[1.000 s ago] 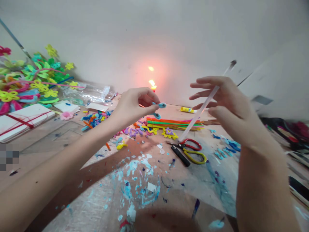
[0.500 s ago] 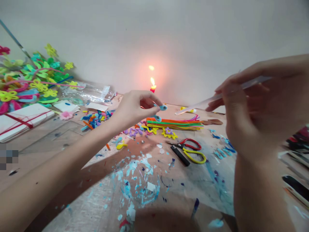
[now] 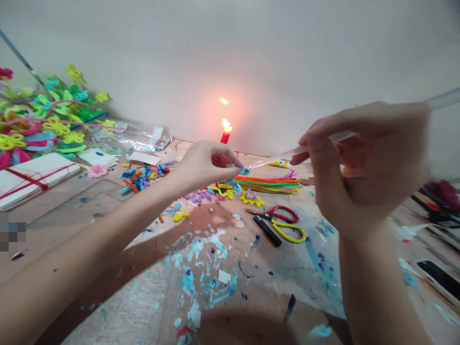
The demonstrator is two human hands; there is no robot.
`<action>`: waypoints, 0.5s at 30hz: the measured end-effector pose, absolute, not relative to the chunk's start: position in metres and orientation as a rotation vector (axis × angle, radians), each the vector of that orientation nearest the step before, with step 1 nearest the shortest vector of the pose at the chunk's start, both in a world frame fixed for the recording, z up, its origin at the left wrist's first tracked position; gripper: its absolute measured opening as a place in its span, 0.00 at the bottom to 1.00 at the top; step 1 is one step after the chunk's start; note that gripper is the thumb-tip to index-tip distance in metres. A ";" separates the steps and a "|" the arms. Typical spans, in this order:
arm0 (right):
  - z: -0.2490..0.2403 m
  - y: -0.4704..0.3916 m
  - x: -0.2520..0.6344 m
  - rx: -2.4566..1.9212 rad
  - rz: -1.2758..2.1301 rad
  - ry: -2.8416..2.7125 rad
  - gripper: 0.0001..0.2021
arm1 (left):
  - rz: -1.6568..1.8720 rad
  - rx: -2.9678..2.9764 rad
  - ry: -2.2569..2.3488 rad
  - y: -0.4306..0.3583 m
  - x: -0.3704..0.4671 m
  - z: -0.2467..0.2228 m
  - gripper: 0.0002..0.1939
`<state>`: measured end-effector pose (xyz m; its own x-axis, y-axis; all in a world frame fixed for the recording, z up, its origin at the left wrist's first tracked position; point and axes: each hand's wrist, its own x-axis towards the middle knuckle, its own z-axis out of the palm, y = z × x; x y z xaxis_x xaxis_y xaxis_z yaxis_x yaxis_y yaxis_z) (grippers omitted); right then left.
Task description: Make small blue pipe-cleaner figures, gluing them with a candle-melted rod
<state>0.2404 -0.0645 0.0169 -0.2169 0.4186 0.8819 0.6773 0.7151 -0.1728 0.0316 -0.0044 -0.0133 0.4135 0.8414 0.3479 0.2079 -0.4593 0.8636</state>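
My left hand pinches a small light-blue fuzzy pipe-cleaner piece between thumb and fingers, partly covered by the fingertips. In my right hand is a long translucent glue stick, its back end sticking out past the knuckles. The stick's front tip meets the blue piece, or is very close to it. Just behind my left hand burns a red candle. Below the hands lie scissors with red and yellow handles and a black lighter.
A bundle of coloured pipe cleaners lies beyond the scissors. Bent pipe-cleaner flowers are heaped at the left, near a white box tied with red string. Blue and white scraps cover the front tabletop. A wall rises behind.
My right hand has moved left, bringing the glue stick's tip from a gap away up to the blue piece. My left hand has hardly moved.
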 end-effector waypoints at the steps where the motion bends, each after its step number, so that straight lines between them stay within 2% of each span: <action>1: 0.016 -0.063 0.240 -0.804 -0.340 -1.844 0.13 | 1.038 1.897 0.900 -0.005 0.032 -0.013 0.07; 10: 0.016 -0.061 0.239 -0.693 -0.341 -1.897 0.16 | 1.029 1.849 0.916 -0.006 0.032 -0.012 0.06; 15: 0.019 -0.063 0.240 -0.712 -0.368 -2.002 0.22 | 1.040 1.841 0.884 -0.004 0.032 -0.014 0.06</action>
